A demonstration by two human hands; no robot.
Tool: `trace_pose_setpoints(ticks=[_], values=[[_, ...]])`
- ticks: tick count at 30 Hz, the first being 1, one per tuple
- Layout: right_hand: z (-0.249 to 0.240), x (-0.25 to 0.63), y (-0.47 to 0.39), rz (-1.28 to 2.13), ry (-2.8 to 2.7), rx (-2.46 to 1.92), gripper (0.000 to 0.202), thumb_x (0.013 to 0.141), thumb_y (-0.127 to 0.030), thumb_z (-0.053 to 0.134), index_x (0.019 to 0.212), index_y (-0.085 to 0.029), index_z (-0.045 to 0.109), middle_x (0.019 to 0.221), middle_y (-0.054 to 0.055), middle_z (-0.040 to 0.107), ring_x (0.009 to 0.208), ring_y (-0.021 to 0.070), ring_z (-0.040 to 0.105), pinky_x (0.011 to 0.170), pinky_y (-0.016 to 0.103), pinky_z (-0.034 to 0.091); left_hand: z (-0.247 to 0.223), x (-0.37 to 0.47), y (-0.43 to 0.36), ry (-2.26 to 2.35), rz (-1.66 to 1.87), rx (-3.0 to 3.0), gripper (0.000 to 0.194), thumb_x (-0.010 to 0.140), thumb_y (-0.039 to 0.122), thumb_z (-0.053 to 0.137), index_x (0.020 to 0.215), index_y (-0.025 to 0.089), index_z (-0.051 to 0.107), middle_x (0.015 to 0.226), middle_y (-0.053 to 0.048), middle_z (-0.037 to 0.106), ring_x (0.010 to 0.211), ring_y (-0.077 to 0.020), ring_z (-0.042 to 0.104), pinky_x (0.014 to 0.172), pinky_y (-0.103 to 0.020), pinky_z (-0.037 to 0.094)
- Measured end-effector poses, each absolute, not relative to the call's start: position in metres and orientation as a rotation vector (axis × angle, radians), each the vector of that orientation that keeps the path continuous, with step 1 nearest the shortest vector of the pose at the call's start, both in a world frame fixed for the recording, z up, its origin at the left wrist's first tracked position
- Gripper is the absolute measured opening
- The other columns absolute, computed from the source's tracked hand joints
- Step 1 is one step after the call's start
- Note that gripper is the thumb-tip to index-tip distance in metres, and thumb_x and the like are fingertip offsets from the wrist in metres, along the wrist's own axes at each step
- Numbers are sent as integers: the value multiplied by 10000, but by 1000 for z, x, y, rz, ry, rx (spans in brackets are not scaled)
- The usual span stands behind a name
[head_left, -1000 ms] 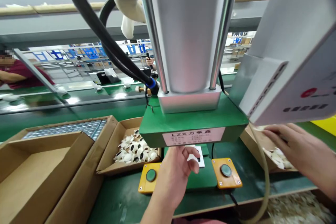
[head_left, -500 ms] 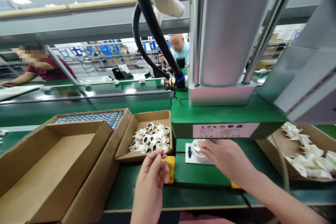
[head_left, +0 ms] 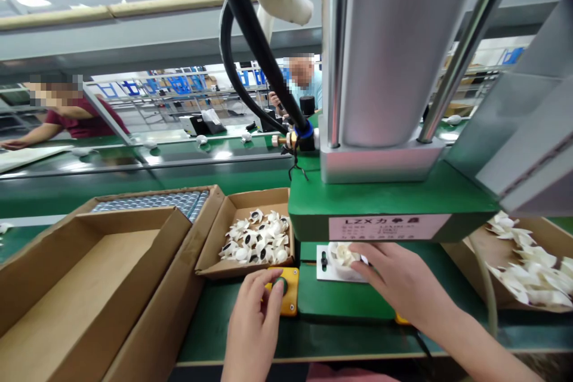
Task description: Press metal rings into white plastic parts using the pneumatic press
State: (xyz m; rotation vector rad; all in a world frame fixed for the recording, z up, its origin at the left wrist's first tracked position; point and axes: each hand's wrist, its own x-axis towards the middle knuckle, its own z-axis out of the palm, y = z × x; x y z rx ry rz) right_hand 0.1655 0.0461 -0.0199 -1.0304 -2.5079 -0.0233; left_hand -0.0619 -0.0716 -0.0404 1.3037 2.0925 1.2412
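My left hand (head_left: 256, 310) is open at the yellow button box (head_left: 289, 299). Its thumb and forefinger are apart around the dark green button (head_left: 281, 284), and the other fingers curl below. Under the press head, a small white fan wheel (head_left: 344, 255) sits in the round holder on the white plate (head_left: 326, 271). My right hand (head_left: 394, 271) is open at the right edge of that wheel, thumb and fingers apart; whether the fingertips touch it I cannot tell. The green press head (head_left: 389, 206) hangs just above this hand.
A carton of white fan wheels with dark centres (head_left: 257, 239) stands left of the press. Further left are a large cardboard tray (head_left: 89, 274) and a box of metal cylinders (head_left: 152, 200). More white fan wheels (head_left: 528, 262) lie in a carton at right. Two people work across the line.
My left hand has opened at the button, after its fingers were pinched together. My right fingers have drawn slightly right and apart, so more of the fan wheel shows in the holder.
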Motion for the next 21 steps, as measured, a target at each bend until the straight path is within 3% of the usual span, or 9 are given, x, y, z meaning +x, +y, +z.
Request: trace_pose_setpoints(ticks=[3, 6, 9, 13, 16, 21], values=[[-43, 200, 38, 109, -2318, -1135, 257, 929, -372, 421, 1122, -252, 540, 1063, 28, 631, 941, 176, 616, 757, 282, 494, -49, -67, -75, 2297, 1023, 1539, 283, 859, 408, 477, 1027, 245, 635, 1122, -95, 548, 936, -263, 579, 812, -392, 461], [-68, 239, 26, 143, -2222, -1280, 293, 918, -415, 441, 1162, -266, 505, 1066, -7, 650, 919, 147, 639, 773, 240, 516, -56, -69, -80, 2403, 830, 1771, 273, 877, 372, 449, 1007, 247, 654, 1094, -100, 565, 961, -270, 575, 844, -404, 456], [-87, 266, 14, -5, -2314, -1300, 317, 911, -407, 450, 1196, -274, 495, 1056, -23, 664, 883, 152, 654, 715, 238, 540, -60, -70, -84, 2494, 661, 1938, 263, 871, 365, 469, 1017, 257, 660, 1088, -89, 598, 934, -272, 577, 818, -397, 462], [-95, 274, 5, -272, -2541, -1038, 323, 907, -316, 425, 1210, -248, 516, 1119, -11, 641, 867, 198, 646, 734, 324, 544, -60, -70, -86, 2526, 515, 1998, 277, 878, 381, 459, 1038, 274, 659, 1105, -75, 603, 923, -269, 577, 793, -398, 467], [-92, 270, 6, -253, -2530, -1027, 314, 913, -300, 403, 1183, -226, 544, 1076, 9, 654, 847, 198, 648, 700, 321, 553, -61, -72, -85, 2507, 543, 1971, 289, 882, 387, 454, 1028, 263, 669, 1102, -84, 596, 918, -268, 570, 807, -413, 462], [-87, 269, 12, 163, -2334, -1231, 301, 889, -388, 482, 1166, -305, 567, 1071, -5, 663, 888, 172, 660, 717, 234, 568, -62, -74, -84, 2392, 886, 1861, 269, 867, 369, 490, 1014, 244, 678, 1053, -94, 583, 950, -264, 554, 855, -413, 446]])
